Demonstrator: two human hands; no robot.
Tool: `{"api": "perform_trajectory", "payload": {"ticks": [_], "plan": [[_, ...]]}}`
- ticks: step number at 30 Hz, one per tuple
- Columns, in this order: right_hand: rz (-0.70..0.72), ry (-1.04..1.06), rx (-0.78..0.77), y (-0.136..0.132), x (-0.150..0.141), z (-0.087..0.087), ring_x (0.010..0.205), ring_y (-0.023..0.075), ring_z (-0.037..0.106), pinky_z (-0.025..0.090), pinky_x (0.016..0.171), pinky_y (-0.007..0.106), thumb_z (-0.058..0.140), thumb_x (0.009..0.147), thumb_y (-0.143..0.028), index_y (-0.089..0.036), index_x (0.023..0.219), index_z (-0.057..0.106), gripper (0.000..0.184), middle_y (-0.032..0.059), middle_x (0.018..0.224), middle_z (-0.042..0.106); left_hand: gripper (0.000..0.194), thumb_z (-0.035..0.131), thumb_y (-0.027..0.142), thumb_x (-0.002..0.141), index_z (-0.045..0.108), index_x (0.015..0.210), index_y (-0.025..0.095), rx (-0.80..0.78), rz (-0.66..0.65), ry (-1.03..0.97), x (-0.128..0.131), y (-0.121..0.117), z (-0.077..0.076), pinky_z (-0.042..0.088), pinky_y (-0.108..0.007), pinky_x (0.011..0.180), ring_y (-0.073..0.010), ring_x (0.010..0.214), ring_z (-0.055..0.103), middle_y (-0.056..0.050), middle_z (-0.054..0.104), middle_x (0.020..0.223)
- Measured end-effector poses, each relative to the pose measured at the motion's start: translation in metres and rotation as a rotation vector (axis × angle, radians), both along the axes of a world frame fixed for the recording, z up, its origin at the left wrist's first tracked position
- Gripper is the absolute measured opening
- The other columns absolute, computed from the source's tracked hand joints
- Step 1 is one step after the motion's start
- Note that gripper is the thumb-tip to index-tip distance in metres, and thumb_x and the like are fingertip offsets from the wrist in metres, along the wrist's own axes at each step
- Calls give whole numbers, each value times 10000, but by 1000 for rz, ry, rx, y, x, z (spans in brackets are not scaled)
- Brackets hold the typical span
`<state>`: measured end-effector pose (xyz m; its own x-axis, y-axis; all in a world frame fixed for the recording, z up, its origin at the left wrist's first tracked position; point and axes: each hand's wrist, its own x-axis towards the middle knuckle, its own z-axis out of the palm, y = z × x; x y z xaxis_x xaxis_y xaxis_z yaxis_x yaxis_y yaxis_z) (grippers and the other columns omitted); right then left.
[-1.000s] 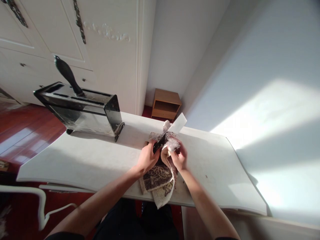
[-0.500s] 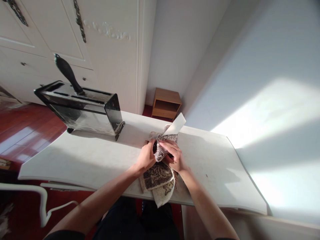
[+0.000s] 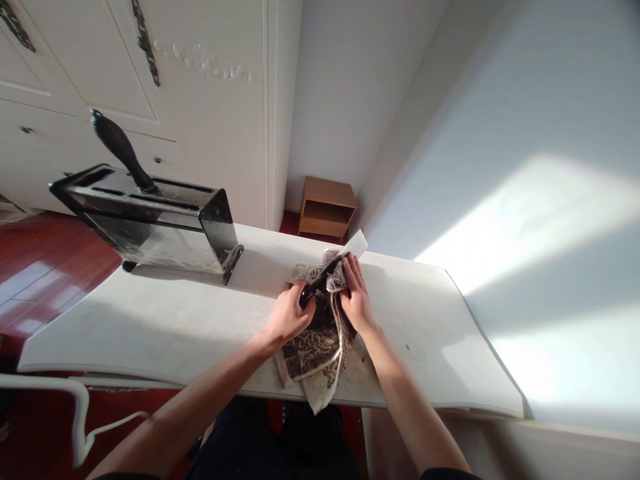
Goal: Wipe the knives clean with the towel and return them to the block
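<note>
Inside left hand (image 3: 290, 313), knife handle (image 3: 309, 293), right hand (image 3: 357, 300) on cloth (image 3: 310, 350) beside blade (image 3: 356, 245)

Passable over bare white tabletop (image 3: 410, 313) on R, from R hand (image 3: 359, 300) out toward wall (image 3: 500, 193). Passable on L, from L hand (image 3: 290, 312) to near L corner. Narrower btwn knife block (image 3: 163, 235) and cloth (image 3: 307, 350), along far edge. Blocked at far L by block — reaching higher at black handle (image 3: 119, 147) atop. Blocked at ctr by bunched cloth under both hands, plus knife (image 3: 351, 249), jutting fwd and R. Closed behind block by cabinet (image 3: 215, 133); crowded off near L edge by bent white bar (image 3: 81, 407).
</note>
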<state>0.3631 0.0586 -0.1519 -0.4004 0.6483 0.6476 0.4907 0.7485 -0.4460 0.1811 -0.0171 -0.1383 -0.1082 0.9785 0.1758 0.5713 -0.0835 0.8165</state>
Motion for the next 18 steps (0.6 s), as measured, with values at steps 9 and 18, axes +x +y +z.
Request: {"api": "perform_trajectory", "payload": {"ticks": [9,18], "plan": [[-293,173,-151,7,6,-12,1422,289,298,287,1145,543,531,888,-218,-255,1379,518,492,98,1540,340,159,535,267,825,572,950,175,-39,33,-95,0,2,5,436,-278,712,-185,788,614,-34,653,833],[-380,541,-494,15,9,-5,747,208,608,492,723,364,639,811,-483,-141,870,672,348,52,789,685,141,557,284,796,574,867,163,-40,96,-226,-6,8,9,427,-246,672,-147,725,565,-4,618,782]]}}
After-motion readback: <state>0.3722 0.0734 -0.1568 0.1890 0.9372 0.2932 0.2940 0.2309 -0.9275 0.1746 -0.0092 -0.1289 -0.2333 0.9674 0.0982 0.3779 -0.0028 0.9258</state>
